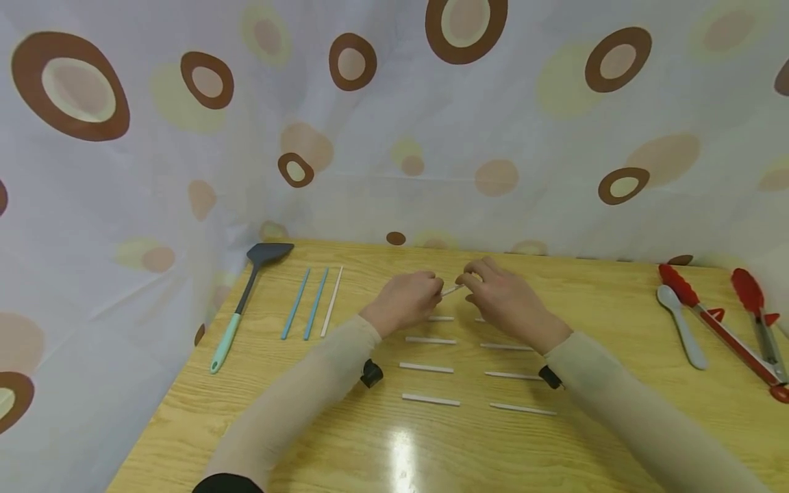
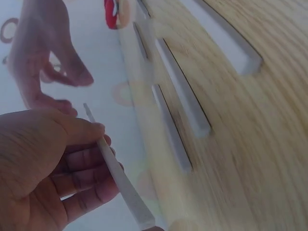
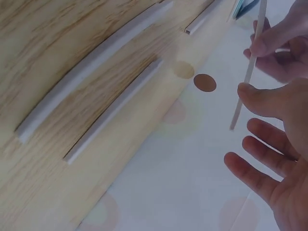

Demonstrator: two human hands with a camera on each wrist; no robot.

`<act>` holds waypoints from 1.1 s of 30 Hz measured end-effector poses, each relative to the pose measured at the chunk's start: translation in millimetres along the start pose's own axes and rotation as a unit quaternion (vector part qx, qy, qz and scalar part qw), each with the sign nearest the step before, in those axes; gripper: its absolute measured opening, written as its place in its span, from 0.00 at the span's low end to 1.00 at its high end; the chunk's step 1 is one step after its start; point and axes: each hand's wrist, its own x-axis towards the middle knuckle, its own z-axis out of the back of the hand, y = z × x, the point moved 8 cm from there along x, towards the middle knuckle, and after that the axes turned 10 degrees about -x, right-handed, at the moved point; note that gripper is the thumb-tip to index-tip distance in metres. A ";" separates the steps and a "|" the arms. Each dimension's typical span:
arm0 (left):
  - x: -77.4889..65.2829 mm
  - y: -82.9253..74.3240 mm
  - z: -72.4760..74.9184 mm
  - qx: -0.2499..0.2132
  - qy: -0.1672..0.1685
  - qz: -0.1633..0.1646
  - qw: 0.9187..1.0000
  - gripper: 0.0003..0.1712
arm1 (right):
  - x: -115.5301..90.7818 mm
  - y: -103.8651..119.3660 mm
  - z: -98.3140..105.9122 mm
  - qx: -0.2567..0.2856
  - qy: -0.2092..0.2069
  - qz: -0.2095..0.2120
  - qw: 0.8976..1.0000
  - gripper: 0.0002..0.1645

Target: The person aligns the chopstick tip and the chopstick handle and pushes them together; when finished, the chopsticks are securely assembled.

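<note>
My left hand (image 1: 407,300) pinches a thin white stick (image 2: 120,178) between thumb and fingers, above the far part of the table. The stick's free end points toward my right hand (image 1: 502,301). In the right wrist view, the right thumb overlaps the stick while the other fingers are spread. The left wrist view shows the right thumb and fingers apart, with the stick's tip just short of them. Below both hands, short white sticks lie in two columns, a left one (image 1: 427,368) and a right one (image 1: 522,409). The right hand partly hides the farthest stick of its column.
Two blue sticks (image 1: 316,305) and a longer white stick (image 1: 331,301) lie to the left, beside a dark spatula (image 1: 243,301) with a mint handle. At the right are a grey spoon (image 1: 681,325) and two red-tipped tongs (image 1: 727,332). A patterned curtain (image 1: 394,123) hangs behind the table.
</note>
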 end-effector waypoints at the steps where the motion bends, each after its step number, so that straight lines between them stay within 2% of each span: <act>1: -1.3 5.9 -0.5 -0.014 -0.001 0.013 1.000 0.08 | -1.1 -1.8 -1.0 0.000 0.004 -0.004 1.000 0.19; 4: -6.0 26.6 -2.0 -0.061 -0.008 0.054 0.997 0.08 | -6.3 -5.9 -3.8 0.003 0.014 -0.013 1.000 0.19; 7: -14.5 46.9 -2.1 -0.099 -0.013 0.101 0.990 0.08 | -15.0 -7.9 -7.8 0.015 0.029 -0.017 0.999 0.17; 13: -33.0 86.8 -3.9 -0.167 0.005 0.206 0.964 0.05 | -32.6 -12.9 -21.9 0.045 0.099 -0.035 0.993 0.16; 19: -44.1 117.5 -1.9 -0.179 0.006 0.272 0.945 0.04 | -42.4 -20.0 -31.5 0.107 0.162 -0.061 0.979 0.16; 27: -53.8 136.9 -2.7 -0.188 0.018 0.322 0.928 0.04 | -51.1 -25.7 -34.6 0.120 0.187 -0.077 0.972 0.15; 31: -56.5 141.1 -1.2 -0.194 0.020 0.328 0.924 0.03 | -53.8 -27.5 -33.8 0.122 0.189 -0.082 0.971 0.15; 33: -57.3 142.9 -0.2 -0.193 0.017 0.327 0.925 0.03 | -55.0 -28.3 -33.3 0.123 0.191 -0.085 0.970 0.15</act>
